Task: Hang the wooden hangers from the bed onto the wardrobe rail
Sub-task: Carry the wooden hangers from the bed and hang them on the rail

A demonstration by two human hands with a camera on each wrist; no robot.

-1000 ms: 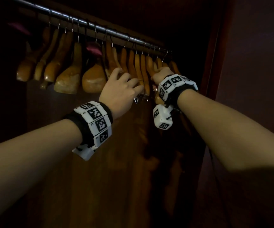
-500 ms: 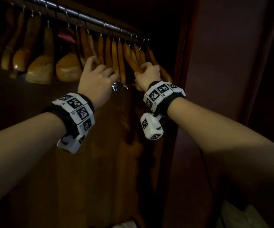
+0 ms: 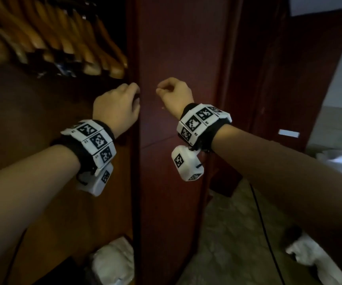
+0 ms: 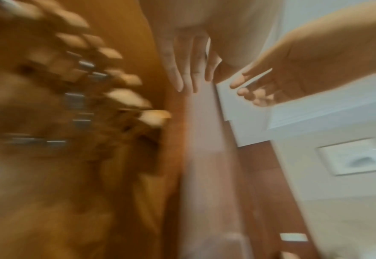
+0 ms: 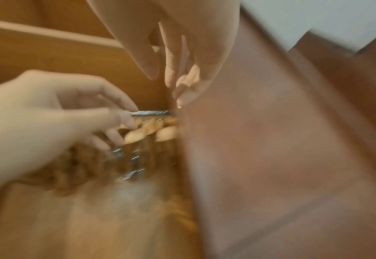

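Observation:
Several wooden hangers (image 3: 96,52) hang packed together in the wardrobe at the upper left, their tips reaching the dark red side panel (image 3: 176,58). In the right wrist view they (image 5: 149,133) hang blurred under a strip of metal rail (image 5: 149,113). My left hand (image 3: 133,92) hovers below the hangers at the panel's edge, fingers loosely bent and holding nothing. A little to its right, in front of the panel, my right hand (image 3: 162,90) is also empty with relaxed fingers. In the left wrist view the left fingers (image 4: 180,73) point forward, nearly straight.
A white bag (image 3: 112,262) lies on the wardrobe floor at the bottom. Right of the panel is tiled floor (image 3: 238,233) with a black cable (image 3: 266,233) and a white cloth (image 3: 310,254). A bright room opening (image 3: 338,89) shows at the far right.
Both hands let go of the hangers on the rail and dropped down and back, empty. My view swung right and down, so the rail left the head view.

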